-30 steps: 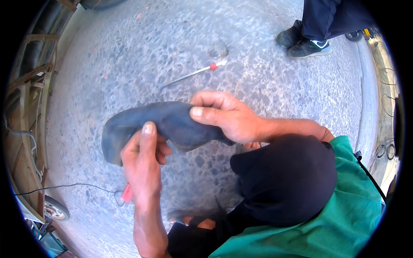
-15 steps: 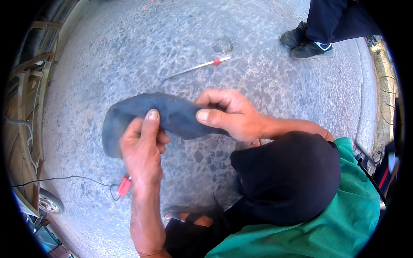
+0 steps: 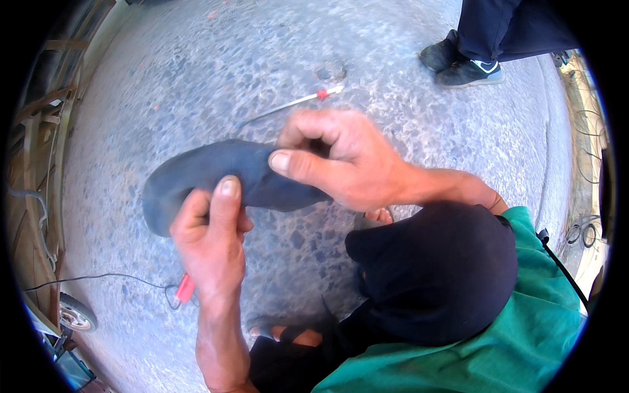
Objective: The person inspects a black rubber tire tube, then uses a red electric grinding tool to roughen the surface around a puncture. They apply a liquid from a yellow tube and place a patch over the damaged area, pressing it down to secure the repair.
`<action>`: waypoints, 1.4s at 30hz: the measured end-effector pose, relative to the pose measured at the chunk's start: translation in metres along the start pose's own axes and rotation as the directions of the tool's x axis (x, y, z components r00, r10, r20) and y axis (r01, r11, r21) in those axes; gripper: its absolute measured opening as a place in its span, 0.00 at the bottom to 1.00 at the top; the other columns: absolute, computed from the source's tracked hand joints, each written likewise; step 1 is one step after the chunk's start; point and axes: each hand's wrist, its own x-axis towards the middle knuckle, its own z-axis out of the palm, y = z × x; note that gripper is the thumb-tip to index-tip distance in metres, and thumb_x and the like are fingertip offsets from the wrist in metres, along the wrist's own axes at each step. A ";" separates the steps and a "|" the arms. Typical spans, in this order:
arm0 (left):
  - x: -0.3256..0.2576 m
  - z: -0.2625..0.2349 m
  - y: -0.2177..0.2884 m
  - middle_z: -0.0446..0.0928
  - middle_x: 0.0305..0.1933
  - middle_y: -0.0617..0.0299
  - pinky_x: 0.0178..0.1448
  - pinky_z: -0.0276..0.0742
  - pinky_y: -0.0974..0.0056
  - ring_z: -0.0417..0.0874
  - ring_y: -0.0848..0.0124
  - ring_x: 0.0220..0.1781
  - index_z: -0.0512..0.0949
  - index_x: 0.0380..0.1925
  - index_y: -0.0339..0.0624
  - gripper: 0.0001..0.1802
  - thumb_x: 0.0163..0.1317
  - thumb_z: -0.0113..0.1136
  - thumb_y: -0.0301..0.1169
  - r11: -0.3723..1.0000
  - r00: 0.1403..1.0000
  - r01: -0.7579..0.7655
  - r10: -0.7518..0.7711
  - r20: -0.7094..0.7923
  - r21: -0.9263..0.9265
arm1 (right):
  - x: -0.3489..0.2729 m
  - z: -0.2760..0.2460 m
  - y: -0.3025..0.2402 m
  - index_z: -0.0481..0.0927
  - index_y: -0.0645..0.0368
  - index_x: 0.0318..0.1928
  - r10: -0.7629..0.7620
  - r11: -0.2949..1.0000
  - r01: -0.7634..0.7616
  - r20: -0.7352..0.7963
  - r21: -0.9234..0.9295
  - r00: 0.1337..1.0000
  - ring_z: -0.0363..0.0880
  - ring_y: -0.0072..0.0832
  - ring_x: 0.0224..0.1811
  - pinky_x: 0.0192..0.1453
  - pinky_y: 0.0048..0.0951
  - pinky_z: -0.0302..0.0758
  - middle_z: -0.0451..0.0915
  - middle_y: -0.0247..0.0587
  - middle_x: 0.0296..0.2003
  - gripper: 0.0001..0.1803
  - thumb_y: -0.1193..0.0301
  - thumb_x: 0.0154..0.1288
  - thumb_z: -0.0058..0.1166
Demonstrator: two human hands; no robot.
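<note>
I hold a flat, dark grey rubber inner tube point(image 3: 196, 173) over the speckled ground with both hands. My left hand point(image 3: 213, 245) grips its lower edge, thumb pressed on top. My right hand point(image 3: 341, 164) pinches the tube's right part between thumb and curled fingers. The tube's right end is hidden under my right hand.
A thin metal rod with a red handle point(image 3: 295, 103) lies on the ground behind the tube. A small red tool with a wire point(image 3: 185, 288) lies below my left hand. Another person's dark shoes point(image 3: 462, 62) stand at the upper right. A wooden frame point(image 3: 39, 131) runs along the left.
My right hand has slid further left along the tube and both hands have come closer together. The tube looks more folded.
</note>
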 end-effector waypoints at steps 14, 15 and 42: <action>0.004 0.002 -0.006 0.77 0.24 0.67 0.25 0.62 0.77 0.69 0.82 0.21 0.82 0.36 0.40 0.14 0.77 0.54 0.37 0.985 0.996 0.010 0.006 0.087 -0.174 | -0.013 0.013 0.015 0.82 0.60 0.38 0.213 0.757 -0.204 0.060 0.621 0.975 0.75 0.14 0.35 0.41 0.21 0.73 0.80 0.27 0.31 0.11 0.66 0.75 0.58; 0.005 0.001 -0.008 0.78 0.25 0.67 0.25 0.63 0.77 0.70 0.82 0.21 0.82 0.37 0.40 0.14 0.77 0.54 0.37 0.984 0.996 0.007 0.009 0.091 -0.176 | -0.013 0.012 0.014 0.82 0.60 0.39 0.213 0.773 -0.209 0.066 0.599 0.975 0.75 0.14 0.36 0.41 0.21 0.73 0.80 0.27 0.31 0.11 0.66 0.75 0.58; 0.003 0.004 0.007 0.73 0.18 0.68 0.25 0.60 0.74 0.68 0.82 0.20 0.75 0.22 0.43 0.18 0.69 0.66 0.38 0.997 0.993 0.054 -0.060 0.099 0.054 | -0.020 -0.013 0.004 0.85 0.61 0.46 0.402 0.725 -0.493 0.286 0.480 0.870 0.73 0.14 0.31 0.35 0.20 0.70 0.81 0.27 0.32 0.14 0.62 0.69 0.64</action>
